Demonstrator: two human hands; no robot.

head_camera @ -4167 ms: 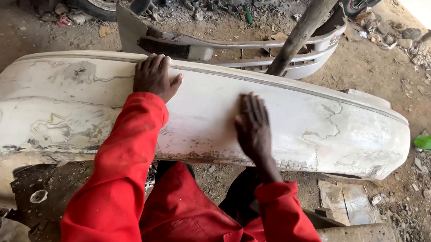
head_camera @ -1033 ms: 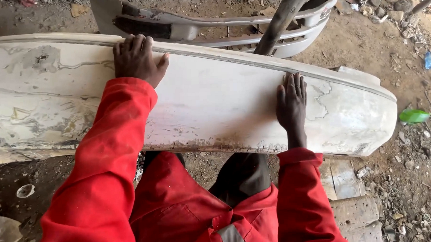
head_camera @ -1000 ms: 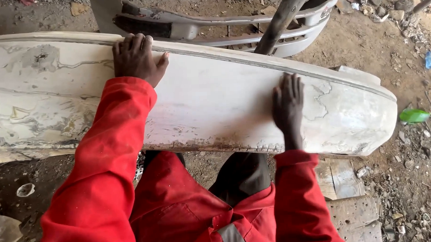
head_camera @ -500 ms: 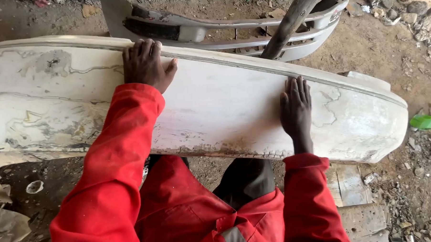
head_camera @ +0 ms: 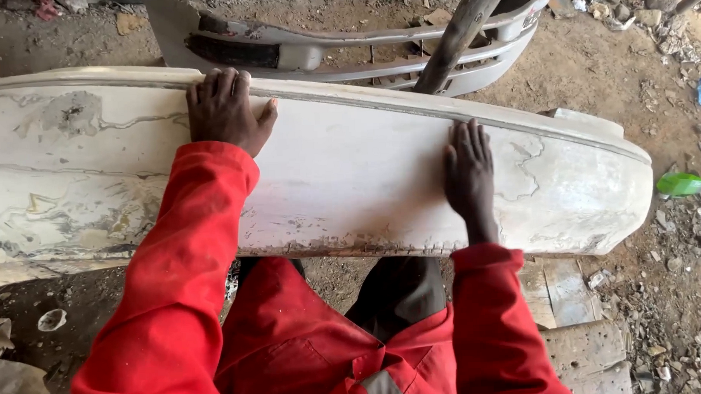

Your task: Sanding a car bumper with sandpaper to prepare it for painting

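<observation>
A: Quick, what's where?

B: White bumper [head_camera: 342, 170] lies long across the person's lap, filling the view from the left frame edge to its rounded right end. Left hand [head_camera: 225, 108] is hooked over the far top edge, fingers close together and curled on the rim, thumb out to the side. Right hand [head_camera: 468, 173] lies flat on the face, fingers straight and nearly together, pointing at the top edge.

A: Holding anything?

B: Can't tell if anything sits under the right palm. Left just grips the rim.

A: Room around it?

B: Tight behind: grey bumper [head_camera: 345, 46] sits just beyond the top edge, wooden pole [head_camera: 461, 34] leaning across it. Right end has bare dirt ground [head_camera: 634, 78], green bottle [head_camera: 680, 184] near the tip. Near lower edge is chipped, above red overalls [head_camera: 294, 354].
</observation>
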